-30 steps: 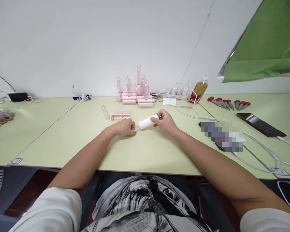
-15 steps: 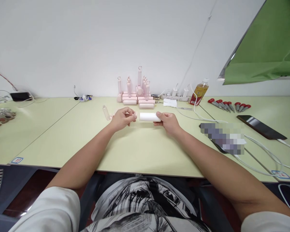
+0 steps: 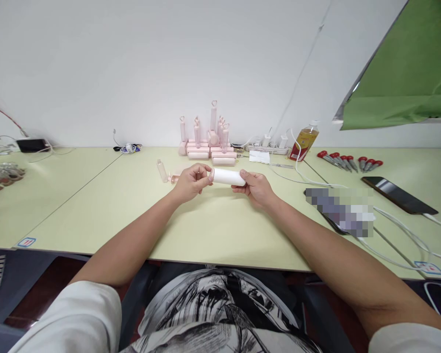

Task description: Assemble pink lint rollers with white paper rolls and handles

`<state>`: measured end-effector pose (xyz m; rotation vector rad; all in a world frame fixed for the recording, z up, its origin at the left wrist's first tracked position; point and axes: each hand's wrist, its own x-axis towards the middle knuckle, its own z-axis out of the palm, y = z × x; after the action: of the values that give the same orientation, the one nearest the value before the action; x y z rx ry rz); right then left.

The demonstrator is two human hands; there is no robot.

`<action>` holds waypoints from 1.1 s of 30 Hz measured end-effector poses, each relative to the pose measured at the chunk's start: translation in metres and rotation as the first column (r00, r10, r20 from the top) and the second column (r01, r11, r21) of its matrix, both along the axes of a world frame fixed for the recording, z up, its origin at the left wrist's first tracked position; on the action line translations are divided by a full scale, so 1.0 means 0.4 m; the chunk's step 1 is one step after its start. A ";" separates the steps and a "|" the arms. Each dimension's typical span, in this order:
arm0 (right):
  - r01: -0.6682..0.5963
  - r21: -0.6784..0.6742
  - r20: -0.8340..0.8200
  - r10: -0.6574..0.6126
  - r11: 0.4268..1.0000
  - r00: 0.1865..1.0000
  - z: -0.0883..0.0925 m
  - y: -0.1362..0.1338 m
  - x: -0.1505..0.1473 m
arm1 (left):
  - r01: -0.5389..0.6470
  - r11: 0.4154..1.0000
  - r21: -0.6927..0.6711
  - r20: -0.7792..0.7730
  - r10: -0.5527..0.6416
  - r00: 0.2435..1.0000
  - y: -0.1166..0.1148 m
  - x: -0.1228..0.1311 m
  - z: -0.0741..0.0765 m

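Note:
Above the table, my right hand (image 3: 256,189) is closed round the right end of a white lint roll (image 3: 228,177), which lies almost level and tips slightly down to the right. My left hand (image 3: 191,183) pinches a small pale pink end cap (image 3: 212,175) against the roll's left end. Whether the cap sits inside the roll or only touches it, I cannot tell. Just left of my left hand stands a clear pinkish tube (image 3: 162,171). Beside it lies a small pink part (image 3: 175,179), partly hidden by that hand.
Pink lint rollers (image 3: 224,160) with upright handles stand against the wall. Farther right are a power strip (image 3: 270,148), a drink bottle (image 3: 304,141), several red-capped pieces (image 3: 347,162) and a dark phone (image 3: 399,194). White cables (image 3: 404,230) cross the table's right side.
My left hand has moved right and brought the pink cap to the roll's left end, closing the gap. The roll has tilted, its right end now lower.

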<state>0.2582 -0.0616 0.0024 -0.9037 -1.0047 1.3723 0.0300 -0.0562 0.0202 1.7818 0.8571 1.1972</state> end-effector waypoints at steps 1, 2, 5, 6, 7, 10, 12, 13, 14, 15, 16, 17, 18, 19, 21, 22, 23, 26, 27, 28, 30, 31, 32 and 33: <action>-0.002 -0.005 -0.002 0.002 1.000 1.000 0.000 0.000 0.000 | 0.000 1.000 0.006 -0.004 0.000 1.000 0.000 0.001 -0.001; -0.003 -0.009 -0.002 0.003 1.000 1.000 -0.001 -0.001 -0.001 | 0.000 1.000 0.010 -0.007 0.001 1.000 -0.001 0.001 -0.002; -0.010 -0.016 0.001 0.010 1.000 1.000 -0.001 -0.001 -0.001 | -0.003 1.000 0.013 -0.017 0.003 1.000 -0.002 0.004 -0.004; -0.011 -0.021 -0.001 0.011 1.000 1.000 -0.001 0.000 0.000 | -0.005 1.000 0.013 -0.022 0.005 1.000 -0.002 0.005 -0.004; -0.011 -0.026 -0.005 0.011 1.000 1.000 -0.001 0.000 0.000 | -0.009 1.000 0.014 -0.026 0.009 1.000 -0.001 0.005 -0.005; 0.003 -0.047 -0.028 -0.004 0.999 1.000 0.001 0.002 0.001 | -0.043 0.999 0.030 -0.010 0.043 0.999 0.004 0.004 -0.011; 0.015 -0.056 -0.047 -0.018 0.998 0.999 0.002 0.003 0.003 | -0.110 0.991 0.081 0.021 0.109 0.994 0.008 0.002 -0.016; 0.021 -0.059 -0.056 -0.025 0.998 0.998 0.003 0.004 0.004 | -0.161 0.979 0.124 0.040 0.158 0.987 0.009 0.000 -0.018; 0.027 -0.062 -0.064 -0.031 0.998 0.997 0.004 0.004 0.004 | -0.225 0.959 0.172 0.061 0.217 0.974 0.009 0.000 -0.020; 0.033 -0.065 -0.070 -0.038 0.997 0.997 0.004 0.005 0.004 | -0.296 0.929 0.220 0.081 0.285 0.955 0.008 0.000 -0.021; 0.040 -0.069 -0.075 -0.045 0.997 0.996 0.005 0.005 0.005 | -0.367 0.892 0.262 0.097 0.354 0.930 0.006 0.000 -0.022; 0.045 -0.074 -0.078 -0.051 0.996 0.996 0.005 0.005 0.005 | -0.418 0.859 0.297 0.097 0.408 0.908 0.003 0.002 -0.022; 0.051 -0.079 -0.082 -0.057 0.996 0.995 0.006 0.006 0.005 | -0.419 0.846 0.329 0.064 0.423 0.904 -0.002 0.004 -0.021; 0.057 -0.085 -0.088 -0.064 0.995 0.994 0.006 0.007 0.005 | -0.364 0.860 0.359 -0.003 0.391 0.921 -0.007 0.007 -0.021; 0.075 -0.097 -0.096 -0.084 0.992 0.992 0.006 0.009 0.006 | -0.142 0.913 0.383 -0.184 0.225 0.957 -0.015 0.013 -0.021; 0.084 -0.101 -0.097 -0.094 0.991 0.991 0.005 0.010 0.007 | -0.029 0.926 0.376 -0.258 0.135 0.957 -0.018 0.016 -0.022; 0.093 -0.101 -0.094 -0.102 0.991 0.990 0.005 0.011 0.008 | 0.048 0.929 0.367 -0.304 0.070 0.950 -0.019 0.018 -0.024; 0.094 -0.075 -0.074 -0.100 0.993 0.992 0.005 0.013 0.011 | 0.050 0.923 0.382 -0.321 0.082 0.944 -0.010 0.015 -0.028; 0.088 -0.065 -0.066 -0.093 0.994 0.994 0.004 0.013 0.011 | 0.013 0.917 0.398 -0.326 0.128 0.937 -0.003 0.009 -0.028; 0.086 -0.059 -0.055 -0.089 0.995 0.994 0.004 0.014 0.012 | -0.038 0.908 0.417 -0.338 0.193 0.921 0.006 0.001 -0.027; 0.100 -0.054 -0.024 -0.102 0.993 0.995 0.002 0.016 0.014 | -0.156 0.879 0.450 -0.385 0.349 0.855 0.025 -0.021 -0.019; 0.122 -0.050 0.000 -0.123 0.991 0.992 0.001 0.018 0.016 | -0.208 0.867 0.453 -0.424 0.415 0.805 0.035 -0.034 -0.014; 0.155 -0.040 0.035 -0.153 0.987 0.988 0.000 0.022 0.020 | -0.245 0.862 0.444 -0.475 0.458 0.751 0.043 -0.048 -0.008; 0.194 -0.020 0.081 -0.192 0.981 0.978 -0.001 0.025 0.024 | -0.267 0.865 0.426 -0.534 0.478 0.697 0.050 -0.060 -0.003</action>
<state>0.2677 -0.0515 0.0020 -1.0554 -0.9329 1.1968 0.0062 -0.0363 0.0192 2.4196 1.5601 1.0201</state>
